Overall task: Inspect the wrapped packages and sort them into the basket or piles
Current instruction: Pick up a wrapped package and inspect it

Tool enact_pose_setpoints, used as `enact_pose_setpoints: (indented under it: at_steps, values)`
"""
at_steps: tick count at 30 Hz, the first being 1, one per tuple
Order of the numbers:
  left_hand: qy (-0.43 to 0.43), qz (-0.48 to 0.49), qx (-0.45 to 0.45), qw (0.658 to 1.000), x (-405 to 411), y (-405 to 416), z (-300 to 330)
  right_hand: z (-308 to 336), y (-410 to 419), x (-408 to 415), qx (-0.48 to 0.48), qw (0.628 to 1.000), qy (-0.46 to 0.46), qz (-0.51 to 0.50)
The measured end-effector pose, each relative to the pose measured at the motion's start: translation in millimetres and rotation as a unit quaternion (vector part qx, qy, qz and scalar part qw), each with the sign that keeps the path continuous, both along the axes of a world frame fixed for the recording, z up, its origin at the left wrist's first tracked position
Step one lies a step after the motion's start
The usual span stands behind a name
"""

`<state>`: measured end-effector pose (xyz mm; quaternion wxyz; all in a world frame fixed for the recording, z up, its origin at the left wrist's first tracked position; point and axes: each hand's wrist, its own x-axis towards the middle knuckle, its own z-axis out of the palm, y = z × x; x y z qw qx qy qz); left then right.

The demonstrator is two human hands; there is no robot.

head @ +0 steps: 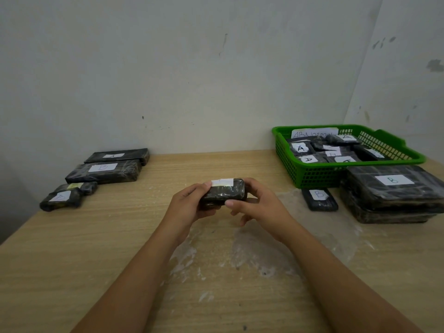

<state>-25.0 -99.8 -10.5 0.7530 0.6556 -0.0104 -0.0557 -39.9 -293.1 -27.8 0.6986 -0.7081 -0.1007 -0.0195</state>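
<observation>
- While raised over the worktop (96, 248) centre, a small wrapped package (224, 192) was gripped by the curled fingers of the left hand (189, 206) and right hand (259, 205).
- Labelled packages were held in the green basket (312, 175) at two o'clock.

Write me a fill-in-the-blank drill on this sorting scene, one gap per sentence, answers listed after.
1. The small wrapped package is held above the table by ____ hands.
2. The basket at the far right is coloured ____.
3. The paper sign inside the basket reads ____.
4. The small flat package lying in front of the basket bears the letter ____.

Missing words: both; green; ABNormal; B
</observation>
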Motion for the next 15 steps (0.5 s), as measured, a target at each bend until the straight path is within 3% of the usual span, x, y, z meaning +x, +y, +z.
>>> enact_pose_setpoints:
  at_steps: [2, 5, 15]
  values:
    - [0.014, -0.016, 0.034, 0.999, -1.5, 0.6, 1.5, 0.5, -1.1, 0.0, -0.044, 0.999, -0.012, -0.028]
    - [0.007, -0.053, 0.056, 0.997, -2.8, -0.3, 0.6, 3.5, -3.2, 0.4, -0.032, 0.998, 0.0, -0.049]
    - [-0.056, -0.05, 0.007, 0.997, 1.3, 1.5, -4.8, 1.7, -6.6, 4.0, -0.014, 1.0, 0.011, -0.026]
